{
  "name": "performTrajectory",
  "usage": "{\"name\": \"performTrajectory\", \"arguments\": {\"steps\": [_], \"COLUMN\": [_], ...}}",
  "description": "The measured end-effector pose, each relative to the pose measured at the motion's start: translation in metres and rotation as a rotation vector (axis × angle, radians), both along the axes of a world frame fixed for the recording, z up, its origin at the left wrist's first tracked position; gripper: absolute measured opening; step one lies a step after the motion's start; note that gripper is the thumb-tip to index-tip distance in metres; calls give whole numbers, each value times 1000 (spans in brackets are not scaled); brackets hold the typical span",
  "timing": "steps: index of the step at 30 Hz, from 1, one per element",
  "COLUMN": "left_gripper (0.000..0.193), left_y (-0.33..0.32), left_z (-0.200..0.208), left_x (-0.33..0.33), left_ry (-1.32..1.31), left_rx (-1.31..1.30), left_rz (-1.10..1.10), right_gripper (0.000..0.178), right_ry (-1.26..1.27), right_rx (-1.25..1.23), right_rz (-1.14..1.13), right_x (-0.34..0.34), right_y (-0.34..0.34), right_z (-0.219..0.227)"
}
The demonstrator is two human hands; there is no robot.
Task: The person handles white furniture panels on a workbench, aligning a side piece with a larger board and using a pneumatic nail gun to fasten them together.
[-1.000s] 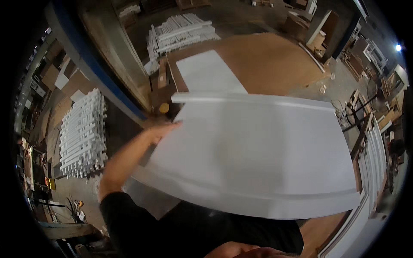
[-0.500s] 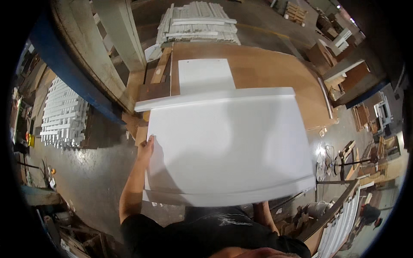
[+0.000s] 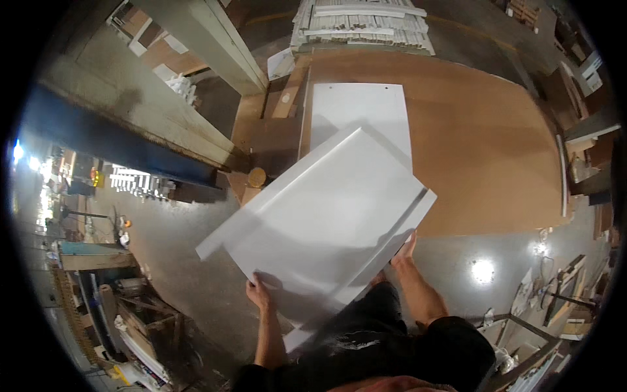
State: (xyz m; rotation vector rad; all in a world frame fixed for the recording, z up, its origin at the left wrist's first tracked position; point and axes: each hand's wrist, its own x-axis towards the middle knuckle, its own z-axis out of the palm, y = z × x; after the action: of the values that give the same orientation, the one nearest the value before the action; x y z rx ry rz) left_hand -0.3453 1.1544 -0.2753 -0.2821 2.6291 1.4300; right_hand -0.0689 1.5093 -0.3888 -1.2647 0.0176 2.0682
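A large white panel with a raised strip along each long side hangs tilted in front of me, held in both hands. My left hand grips its lower left edge, thumb on top and the other fingers hidden beneath. At the right-hand edge, my right hand is closed around the strip, its fingers partly under the panel. Beyond and partly covered by it, another white panel with small holes near its far corners lies on a brown board.
A stack of white strips stands beyond the board. Thick pale machine beams and a blue beam rise at left. Wooden scraps fill a frame at lower left, and a metal frame stands at lower right.
The held panel has turned counterclockwise, its right end swinging away from me and its left end nearer. My right hand has come into sight at its right edge. My view has shifted left.
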Motion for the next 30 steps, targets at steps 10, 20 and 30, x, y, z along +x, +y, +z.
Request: {"name": "performTrajectory", "arguments": {"steps": [10,20,30], "left_gripper": [45,48,45], "left_y": [92,159,245], "left_z": [-75,-207,-320], "left_x": [92,112,148], "left_ry": [-90,-578,-821], "left_rx": [79,154,818], "left_rz": [369,-411,-669], "right_gripper": [87,98,87], "right_ry": [121,-729,-929], "right_rx": [-152,514,680], "right_rz": [367,894,848], "right_x": [-76,-12,36], "right_y": [166,112,158], "right_z": [-28,-40,-19]}}
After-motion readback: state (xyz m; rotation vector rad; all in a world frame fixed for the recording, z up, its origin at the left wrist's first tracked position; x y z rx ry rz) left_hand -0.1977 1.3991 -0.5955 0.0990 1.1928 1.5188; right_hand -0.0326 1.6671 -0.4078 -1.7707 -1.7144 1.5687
